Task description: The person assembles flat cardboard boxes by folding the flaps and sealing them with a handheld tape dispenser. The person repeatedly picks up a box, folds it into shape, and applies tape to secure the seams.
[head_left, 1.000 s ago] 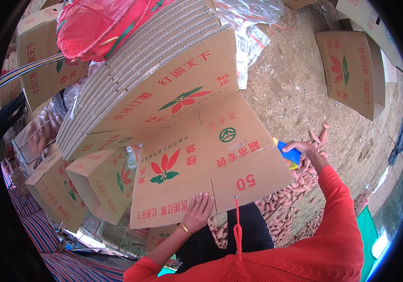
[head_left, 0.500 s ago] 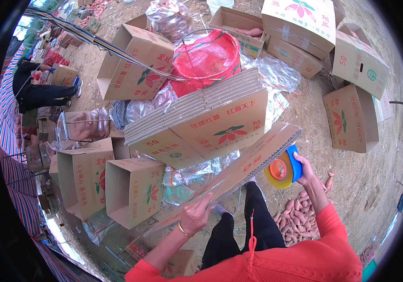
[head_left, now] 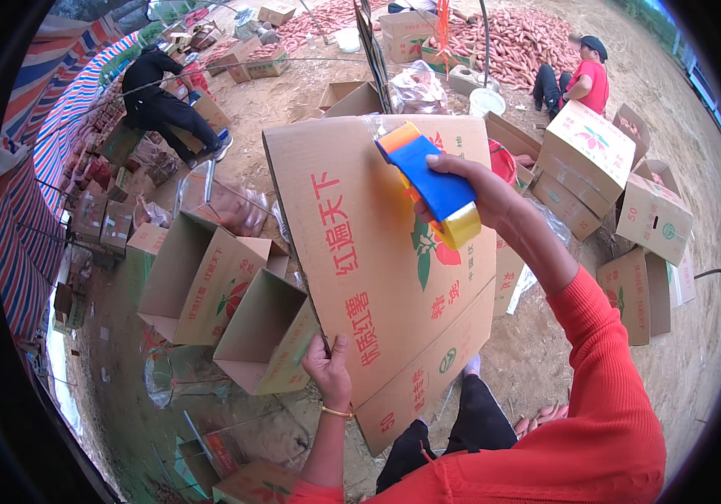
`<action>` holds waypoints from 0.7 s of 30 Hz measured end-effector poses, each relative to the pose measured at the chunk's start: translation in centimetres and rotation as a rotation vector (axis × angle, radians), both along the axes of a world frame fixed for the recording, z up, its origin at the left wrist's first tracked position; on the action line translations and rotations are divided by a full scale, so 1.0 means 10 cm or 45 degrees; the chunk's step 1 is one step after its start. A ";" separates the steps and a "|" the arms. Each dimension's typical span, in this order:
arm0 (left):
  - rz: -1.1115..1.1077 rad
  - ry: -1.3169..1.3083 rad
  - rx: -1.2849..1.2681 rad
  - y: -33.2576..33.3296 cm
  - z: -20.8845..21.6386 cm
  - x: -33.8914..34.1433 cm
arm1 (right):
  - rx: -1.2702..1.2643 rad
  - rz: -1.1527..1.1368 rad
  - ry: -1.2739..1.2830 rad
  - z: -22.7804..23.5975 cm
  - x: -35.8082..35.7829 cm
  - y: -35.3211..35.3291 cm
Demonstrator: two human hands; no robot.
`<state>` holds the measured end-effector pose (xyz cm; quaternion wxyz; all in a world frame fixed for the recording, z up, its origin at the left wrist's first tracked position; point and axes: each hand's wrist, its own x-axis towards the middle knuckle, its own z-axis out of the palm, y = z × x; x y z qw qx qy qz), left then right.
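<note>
A flattened cardboard box (head_left: pixel 398 311), brown with red print and a leaf picture, stands tilted in front of me with its broad face showing. My left hand (head_left: pixel 329 371) grips its lower left edge, thumb on the near side. My right hand (head_left: pixel 488 191) holds a blue tape dispenser (head_left: pixel 436 178) with a roll of yellowish tape, up at the board's top edge. The dispenser's orange end lies close to that edge, where a shiny clear patch shows. Whether tape runs from the roll to the board I cannot tell.
Open boxes (head_left: pixel 196 277) stand at the left, and a stack of closed boxes (head_left: pixel 583 160) at the right. Far off lie heaped sweet potatoes (head_left: pixel 516 42), near a white bucket (head_left: pixel 486 102). One person (head_left: pixel 591 80) sits at the far right; another (head_left: pixel 159 92) bends over at the left.
The board has swung from nearly edge-on to face me and has risen. My right hand has carried the tape dispenser from the board's right end up to its top edge. The view has tilted up.
</note>
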<state>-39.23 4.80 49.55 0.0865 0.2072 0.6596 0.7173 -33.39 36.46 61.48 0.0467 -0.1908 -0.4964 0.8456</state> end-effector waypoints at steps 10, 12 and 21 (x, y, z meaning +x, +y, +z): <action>0.297 -0.296 0.283 -0.05 -0.78 -0.66 | 0.096 0.141 -0.147 -0.62 -1.94 -0.57; 0.369 -0.336 0.271 -0.16 -0.98 -0.70 | 0.095 0.104 -0.143 -0.76 -1.92 -0.75; 0.461 -0.487 0.189 -0.16 -1.44 -1.14 | 0.198 0.082 -0.389 -1.71 -1.62 -1.02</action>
